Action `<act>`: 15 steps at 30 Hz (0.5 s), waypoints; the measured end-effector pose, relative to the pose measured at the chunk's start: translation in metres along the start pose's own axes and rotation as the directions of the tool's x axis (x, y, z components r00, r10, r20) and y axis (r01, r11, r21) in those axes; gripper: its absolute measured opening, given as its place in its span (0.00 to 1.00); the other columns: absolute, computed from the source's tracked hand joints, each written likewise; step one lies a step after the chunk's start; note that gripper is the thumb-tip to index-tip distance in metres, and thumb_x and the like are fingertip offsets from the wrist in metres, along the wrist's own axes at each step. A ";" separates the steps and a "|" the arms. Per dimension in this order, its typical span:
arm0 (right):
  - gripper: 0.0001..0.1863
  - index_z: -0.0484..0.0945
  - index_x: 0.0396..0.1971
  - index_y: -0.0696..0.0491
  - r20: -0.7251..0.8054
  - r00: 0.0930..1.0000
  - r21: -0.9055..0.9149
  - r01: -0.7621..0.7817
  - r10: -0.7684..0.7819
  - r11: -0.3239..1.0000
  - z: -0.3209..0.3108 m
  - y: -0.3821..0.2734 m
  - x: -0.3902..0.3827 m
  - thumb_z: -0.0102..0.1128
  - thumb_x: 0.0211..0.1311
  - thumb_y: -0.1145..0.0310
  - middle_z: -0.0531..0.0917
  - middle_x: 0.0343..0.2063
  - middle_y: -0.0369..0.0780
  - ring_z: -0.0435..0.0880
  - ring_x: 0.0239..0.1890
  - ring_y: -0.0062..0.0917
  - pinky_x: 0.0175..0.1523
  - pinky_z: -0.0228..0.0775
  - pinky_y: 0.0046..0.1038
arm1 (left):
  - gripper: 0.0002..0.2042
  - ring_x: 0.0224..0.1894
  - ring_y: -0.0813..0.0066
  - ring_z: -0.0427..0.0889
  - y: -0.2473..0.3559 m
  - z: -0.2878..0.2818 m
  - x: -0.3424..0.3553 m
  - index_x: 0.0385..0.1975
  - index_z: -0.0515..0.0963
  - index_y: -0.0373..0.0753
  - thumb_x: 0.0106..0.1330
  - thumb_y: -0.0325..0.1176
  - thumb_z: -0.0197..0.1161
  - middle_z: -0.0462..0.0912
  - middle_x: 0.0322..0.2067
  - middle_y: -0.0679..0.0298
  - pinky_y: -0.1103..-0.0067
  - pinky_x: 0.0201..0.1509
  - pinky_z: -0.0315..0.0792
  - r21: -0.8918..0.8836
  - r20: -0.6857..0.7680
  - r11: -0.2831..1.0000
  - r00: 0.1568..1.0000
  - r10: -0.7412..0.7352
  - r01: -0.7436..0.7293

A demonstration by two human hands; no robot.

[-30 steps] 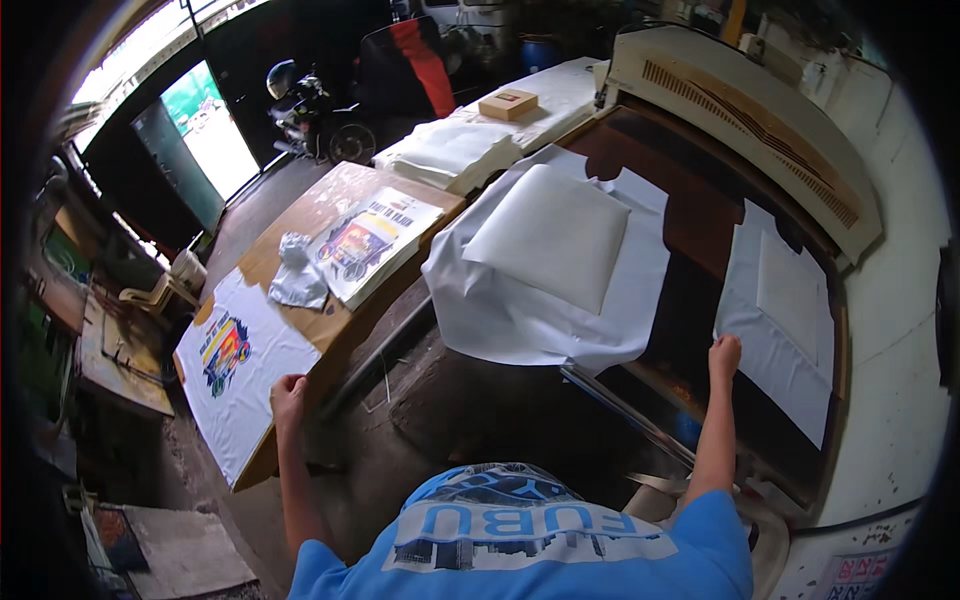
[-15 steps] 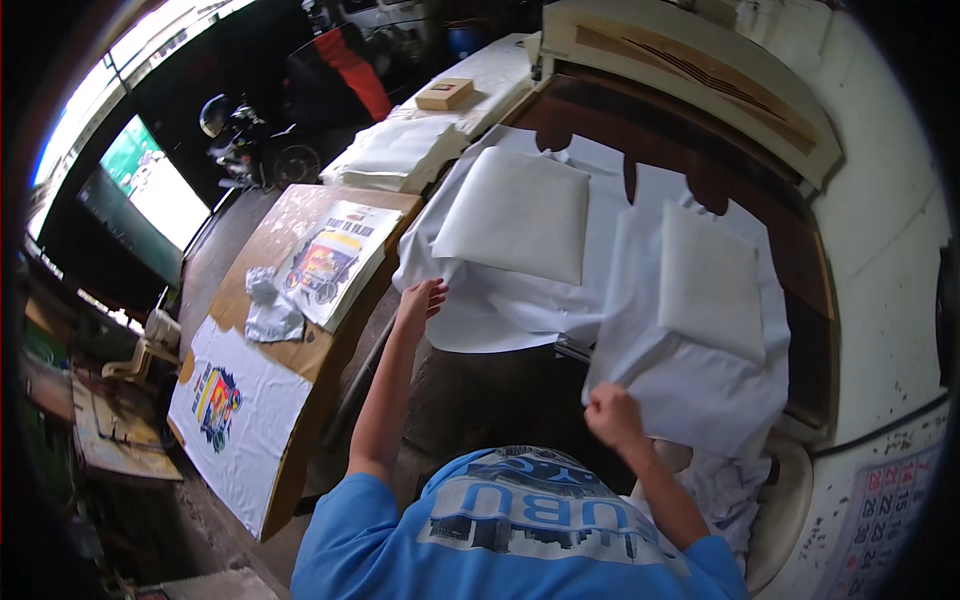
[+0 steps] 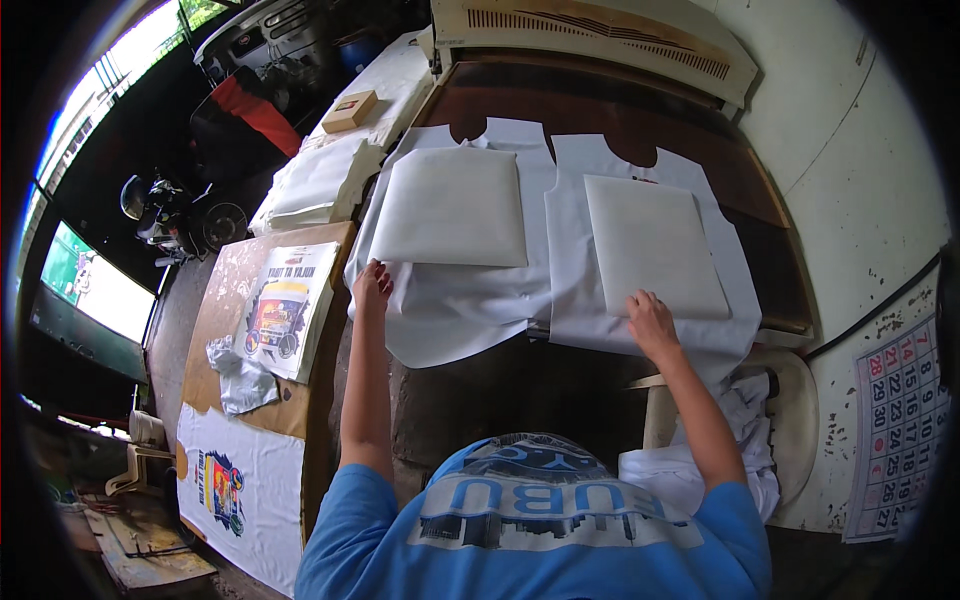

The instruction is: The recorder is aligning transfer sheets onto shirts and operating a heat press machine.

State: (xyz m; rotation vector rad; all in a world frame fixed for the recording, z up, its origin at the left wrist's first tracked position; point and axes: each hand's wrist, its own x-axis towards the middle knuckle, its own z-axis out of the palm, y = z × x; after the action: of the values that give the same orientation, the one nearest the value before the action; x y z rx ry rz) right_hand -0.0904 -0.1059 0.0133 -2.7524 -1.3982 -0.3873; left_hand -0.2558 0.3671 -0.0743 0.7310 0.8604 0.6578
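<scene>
- If our left hand (image 3: 373, 284) tugs, the left sheet (image 3: 452, 208) could skew.
- By the bed's (image 3: 590, 108) front edge, our right hand (image 3: 650, 322) could nudge the right sheet (image 3: 658, 245); both grips unclear.

Dark motorcycle (image 3: 168, 216), paper calendar (image 3: 896, 432).

Small garment-print wkshop: big flatbed machine (image 3: 600, 90) w/ white shirts (image 3: 575, 320) on it, stack of printed sheets (image 3: 290, 310) nearby (motorbike (image 3: 168, 212) nr doorway (image 3: 112, 300)).
</scene>
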 end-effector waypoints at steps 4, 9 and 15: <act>0.09 0.68 0.25 0.56 0.012 0.996 -0.044 0.084 -0.084 0.995 0.017 0.017 -0.001 0.54 0.39 0.80 0.71 0.29 0.41 0.73 0.36 0.33 0.41 0.69 0.30 | 0.08 0.25 0.81 0.70 0.020 0.010 -0.041 0.27 0.73 0.43 0.55 0.39 0.60 0.76 0.25 0.70 0.82 0.30 0.65 0.259 0.093 0.950 0.984 0.154 -0.173; 0.08 0.68 0.24 0.56 0.033 0.998 0.001 0.060 -0.060 0.998 0.009 0.020 0.011 0.56 0.40 0.79 0.72 0.29 0.42 0.73 0.36 0.32 0.41 0.70 0.29 | 0.06 0.19 0.83 0.69 0.029 -0.019 -0.094 0.23 0.73 0.40 0.54 0.35 0.55 0.75 0.21 0.68 0.86 0.25 0.63 0.245 0.142 0.960 0.985 0.099 -0.132; 0.11 0.68 0.24 0.56 0.188 0.971 -0.044 0.160 -0.149 0.986 0.003 -0.003 0.023 0.60 0.39 0.75 0.72 0.29 0.41 0.73 0.37 0.32 0.40 0.71 0.29 | 0.07 0.18 0.84 0.69 0.010 -0.078 -0.132 0.24 0.73 0.39 0.55 0.34 0.52 0.74 0.21 0.68 0.87 0.24 0.62 0.333 0.213 0.940 0.977 -0.001 -0.072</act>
State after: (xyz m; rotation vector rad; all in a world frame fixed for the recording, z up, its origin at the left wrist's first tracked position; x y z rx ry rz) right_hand -0.0794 -0.0856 0.0152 -2.7969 -1.6768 -0.1843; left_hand -0.3890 0.2954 -0.0451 1.1107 0.7729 0.4562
